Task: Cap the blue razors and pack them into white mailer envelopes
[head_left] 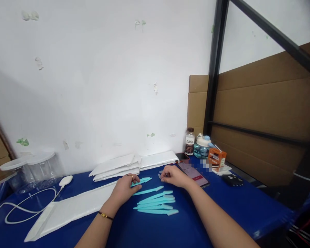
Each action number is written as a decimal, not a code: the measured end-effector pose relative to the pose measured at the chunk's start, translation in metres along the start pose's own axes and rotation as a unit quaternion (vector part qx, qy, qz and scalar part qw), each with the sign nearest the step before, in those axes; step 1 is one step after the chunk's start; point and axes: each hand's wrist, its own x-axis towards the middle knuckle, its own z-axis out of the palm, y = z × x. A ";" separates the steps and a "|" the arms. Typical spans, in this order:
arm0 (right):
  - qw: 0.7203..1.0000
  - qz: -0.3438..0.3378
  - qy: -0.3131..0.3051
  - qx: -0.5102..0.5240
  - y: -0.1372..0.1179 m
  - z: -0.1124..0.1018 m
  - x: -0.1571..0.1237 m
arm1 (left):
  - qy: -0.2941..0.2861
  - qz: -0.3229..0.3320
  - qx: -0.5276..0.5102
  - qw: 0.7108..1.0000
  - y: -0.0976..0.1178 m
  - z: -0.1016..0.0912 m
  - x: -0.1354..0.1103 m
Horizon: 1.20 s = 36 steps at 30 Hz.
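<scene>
My left hand (125,188) rests low over the table, its thumb and fingers closed around the handle end of turquoise eyebrow razors (144,180), whose tips stick out to the right. Across from it, the fingertips of my right hand (173,175) are pinched together beside small translucent pieces (159,175); what lies between the fingers is hidden. One more turquoise razor (151,190) lies just below my left thumb. Nearer to me, several razors (156,203) are spread in a loose fan, blade ends to the right.
A long white padded mailer (74,206) lies left on the blue table (155,230); more white mailers (116,167) are stacked by the wall. At right are a phone (193,174), a bottle (189,142), a jug (202,148) and an orange carton (217,160). Clear containers (42,168) and a white cable (31,204) sit left.
</scene>
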 end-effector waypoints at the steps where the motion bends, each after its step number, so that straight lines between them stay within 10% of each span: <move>1: 0.999 -0.014 -0.032 0.014 -0.004 0.002 -0.001 | -0.017 0.023 -0.011 1.000 0.004 0.002 -0.001; 12: 0.997 -0.034 -0.061 -0.023 -0.015 0.015 0.002 | -0.040 0.124 0.065 0.989 0.009 0.014 0.005; 20: 0.996 0.048 0.052 -0.052 0.005 -0.001 0.003 | 0.033 0.030 0.095 0.994 -0.013 -0.005 0.006; 27: 0.976 0.074 -0.204 0.018 -0.013 -0.017 -0.011 | -0.041 0.061 -0.045 0.996 0.008 0.007 -0.004; 36: 0.986 0.051 -0.155 0.014 -0.015 0.005 -0.005 | -0.086 0.060 -0.037 0.994 0.015 0.021 0.000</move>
